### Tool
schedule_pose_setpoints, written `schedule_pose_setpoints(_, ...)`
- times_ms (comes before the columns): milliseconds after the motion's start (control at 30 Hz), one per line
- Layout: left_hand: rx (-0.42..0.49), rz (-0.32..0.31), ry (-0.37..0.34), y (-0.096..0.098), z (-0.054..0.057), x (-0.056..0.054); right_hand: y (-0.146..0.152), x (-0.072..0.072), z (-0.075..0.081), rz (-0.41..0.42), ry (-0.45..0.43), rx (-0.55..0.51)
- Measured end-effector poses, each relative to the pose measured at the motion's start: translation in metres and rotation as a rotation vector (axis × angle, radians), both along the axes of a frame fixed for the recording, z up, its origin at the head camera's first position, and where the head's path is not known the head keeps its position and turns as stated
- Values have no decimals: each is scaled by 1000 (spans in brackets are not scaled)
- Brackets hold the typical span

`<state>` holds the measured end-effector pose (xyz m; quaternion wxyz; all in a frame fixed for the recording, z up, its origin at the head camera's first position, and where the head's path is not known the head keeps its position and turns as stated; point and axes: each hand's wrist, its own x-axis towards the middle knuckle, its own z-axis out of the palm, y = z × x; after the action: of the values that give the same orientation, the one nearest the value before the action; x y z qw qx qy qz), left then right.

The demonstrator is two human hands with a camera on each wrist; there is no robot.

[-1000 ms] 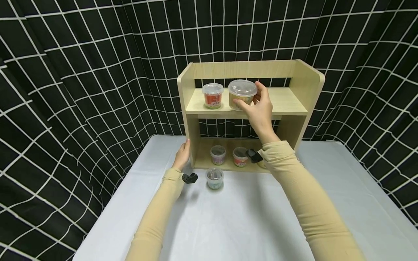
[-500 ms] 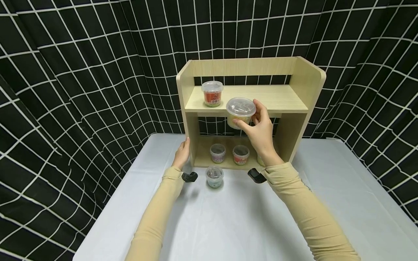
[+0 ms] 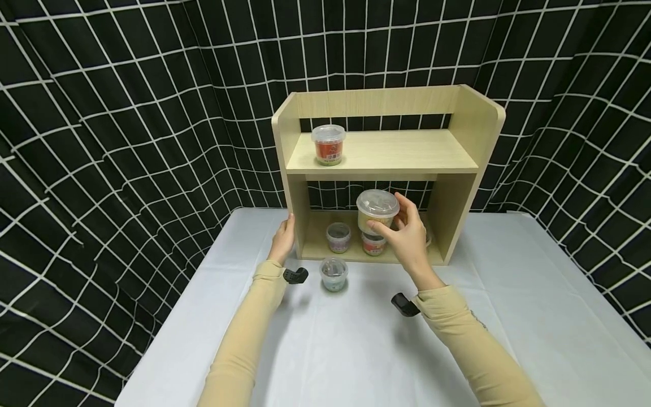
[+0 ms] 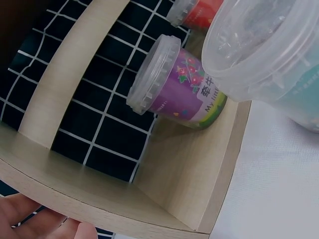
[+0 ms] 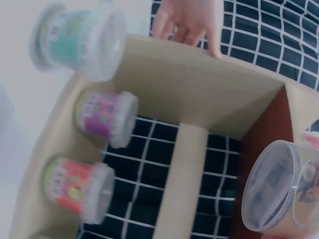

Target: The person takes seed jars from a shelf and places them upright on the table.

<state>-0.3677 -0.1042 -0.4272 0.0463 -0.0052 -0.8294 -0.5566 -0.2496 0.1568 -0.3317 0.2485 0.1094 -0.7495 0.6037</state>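
Observation:
My right hand (image 3: 411, 240) pinches a wide plastic tub (image 3: 377, 204) with a clear lid and yellowish side, thumb in front and fingers round its right side. Upright before the shelf's lower opening, the tub overlaps a red-labelled cup (image 3: 373, 249) in the head view. Straight fingers of my left hand (image 3: 282, 242) touch the left side panel of the wooden shelf (image 3: 386, 170). A purple-labelled cup (image 4: 187, 87) stands on the lower board. Closer to me, on the white cloth, is a teal-labelled cup (image 3: 334, 277) with a clear lid.
Another red cup (image 3: 329, 148) stands on the upper board at the left. Behind my right hand, part of one more container (image 3: 428, 238) shows at the lower right. Black cloth with a white grid (image 3: 244, 68) surrounds the table (image 3: 325, 350).
My right hand has lowered the tub from the upper board's height to the front of the lower opening. My left hand has stayed at the side panel.

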Motion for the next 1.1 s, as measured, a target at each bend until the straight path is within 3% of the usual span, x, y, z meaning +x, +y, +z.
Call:
schedule_pose_setpoints(200,-1,5,0,-1,-1,0,8,-10,-36,-24,-55,-18)
schedule_pose_setpoints(433,6,12,-8,-1,-2,-1,4,12,-33,-13,-142,-70)
schedule_pose_setpoints(600,14,8,-2,1,-1,-1,13,2,-60,-15,-168,-107)
schedule_pose_setpoints(800,5,11,0,1,0,-1,19,-7,-92,-44,-208,-80)
schedule_pose_setpoints(1100,12,14,5,0,-1,-1,19,-10,-114,-62,-256,-54)
